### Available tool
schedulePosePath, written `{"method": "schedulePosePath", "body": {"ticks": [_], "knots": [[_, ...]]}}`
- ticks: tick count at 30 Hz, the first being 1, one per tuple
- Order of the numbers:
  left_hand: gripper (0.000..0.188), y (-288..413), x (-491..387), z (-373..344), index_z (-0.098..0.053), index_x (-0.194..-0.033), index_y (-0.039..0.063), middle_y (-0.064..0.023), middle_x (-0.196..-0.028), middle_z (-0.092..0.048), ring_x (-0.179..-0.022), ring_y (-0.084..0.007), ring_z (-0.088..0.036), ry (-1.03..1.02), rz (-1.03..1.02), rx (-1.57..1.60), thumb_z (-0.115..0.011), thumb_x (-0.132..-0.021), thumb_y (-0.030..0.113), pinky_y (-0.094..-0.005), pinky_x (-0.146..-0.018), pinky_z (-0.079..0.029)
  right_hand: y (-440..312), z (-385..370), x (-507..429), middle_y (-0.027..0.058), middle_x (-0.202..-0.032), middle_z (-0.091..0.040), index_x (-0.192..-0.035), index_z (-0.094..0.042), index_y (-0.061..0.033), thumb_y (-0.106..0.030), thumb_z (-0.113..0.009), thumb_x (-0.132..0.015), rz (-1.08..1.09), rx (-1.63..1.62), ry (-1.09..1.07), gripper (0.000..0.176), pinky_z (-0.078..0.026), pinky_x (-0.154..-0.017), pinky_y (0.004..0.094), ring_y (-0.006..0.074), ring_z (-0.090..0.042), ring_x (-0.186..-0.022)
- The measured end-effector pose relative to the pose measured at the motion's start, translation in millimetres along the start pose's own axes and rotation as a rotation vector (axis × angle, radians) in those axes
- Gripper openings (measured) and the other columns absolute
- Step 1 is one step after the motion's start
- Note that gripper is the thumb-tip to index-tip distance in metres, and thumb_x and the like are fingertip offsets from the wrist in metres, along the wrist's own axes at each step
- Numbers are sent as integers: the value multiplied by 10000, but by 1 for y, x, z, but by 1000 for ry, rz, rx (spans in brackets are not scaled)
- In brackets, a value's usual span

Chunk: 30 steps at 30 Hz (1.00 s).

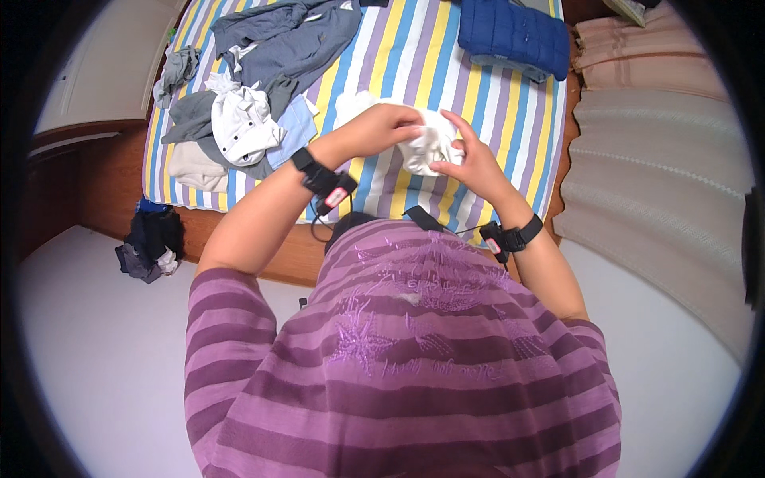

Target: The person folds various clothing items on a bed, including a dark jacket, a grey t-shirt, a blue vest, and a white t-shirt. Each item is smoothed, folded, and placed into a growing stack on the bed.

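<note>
A white cloth garment (pixel 431 149) lies bunched on the striped bedsheet (pixel 412 71), near the edge of the bed closest to me. My left hand (pixel 391 126) comes in from the left, its thumb and fingers gripping the upper part of the cloth. At the garment's right side, my right hand (pixel 475 158) holds it between a spread thumb and fingers. More white fabric (pixel 355 106) stretches out behind my left wrist, partly hidden by it. The garment's shape cannot be told.
At the left lie a white buttoned garment (pixel 242 122), a light blue cloth (pixel 293 131), a folded beige cloth (pixel 197 167) and grey clothes (pixel 299 39). A folded blue quilted item (pixel 514 39) sits back right. Dark clothes (pixel 152 242) are heaped by the bed. A curtain (pixel 645 173) hangs right.
</note>
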<state>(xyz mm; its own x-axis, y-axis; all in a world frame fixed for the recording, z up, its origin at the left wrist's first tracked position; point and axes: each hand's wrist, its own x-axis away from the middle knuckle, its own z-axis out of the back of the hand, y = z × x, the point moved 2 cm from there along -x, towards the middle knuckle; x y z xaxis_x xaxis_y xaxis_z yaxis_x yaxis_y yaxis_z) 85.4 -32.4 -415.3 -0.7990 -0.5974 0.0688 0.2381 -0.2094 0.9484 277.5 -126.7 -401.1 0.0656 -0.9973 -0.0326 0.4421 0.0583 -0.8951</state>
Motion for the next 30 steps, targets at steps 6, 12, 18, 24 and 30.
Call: {"method": "schedulePosePath", "body": {"ticks": [6, 12, 18, 24, 30], "knots": [[327, 65, -29, 31, -645, -1032, 23, -93, -875, -648, -814, -158, -594, 28, -202, 48, -668, -870, 306, -290, -743, -459, -81, 55, -46, 16, -894, -669, -1071, -660, -17, -198, -632, -906, -160, -196, -272, 246, -475, -722, 237, 60, -580, -821], [380, 46, -22, 43, -662, -1085, 17, -57, -944, -678, -872, -137, -590, -145, -103, 144, -701, -837, 303, -274, -817, -441, -142, 136, -28, 68, -1003, -666, -1102, -610, 5, -162, -566, -910, -102, -453, 70, 258, -492, -804, 264, 125, -628, -892], [365, 0, -25, 52, -649, -1118, 4, -26, -983, -659, -904, -90, -567, -238, 28, 269, -698, -837, 233, -246, -853, -419, -173, 197, 8, 143, -1089, -654, -1117, -605, 4, -242, -520, -949, 29, -775, 321, 310, -512, -886, 388, 250, -636, -1009], [487, -39, -9, 68, -643, -1114, 37, -20, -974, -632, -908, -119, -547, -276, 118, 328, -745, -783, 380, -266, -828, -408, -192, 254, 41, 165, -1144, -634, -1127, -603, 8, -284, -498, -952, 130, -842, 423, 356, -464, -960, 453, 298, -609, -1063], [466, -42, -1, 66, -539, -1237, 78, -8, -1080, -594, -978, -90, -542, -213, 92, 754, -675, -874, 336, -260, -880, -432, -181, 267, 72, 189, -1192, -607, -1156, -581, 33, -288, -475, -961, 162, -914, 462, 391, -423, -996, 492, 331, -572, -1118]]}}
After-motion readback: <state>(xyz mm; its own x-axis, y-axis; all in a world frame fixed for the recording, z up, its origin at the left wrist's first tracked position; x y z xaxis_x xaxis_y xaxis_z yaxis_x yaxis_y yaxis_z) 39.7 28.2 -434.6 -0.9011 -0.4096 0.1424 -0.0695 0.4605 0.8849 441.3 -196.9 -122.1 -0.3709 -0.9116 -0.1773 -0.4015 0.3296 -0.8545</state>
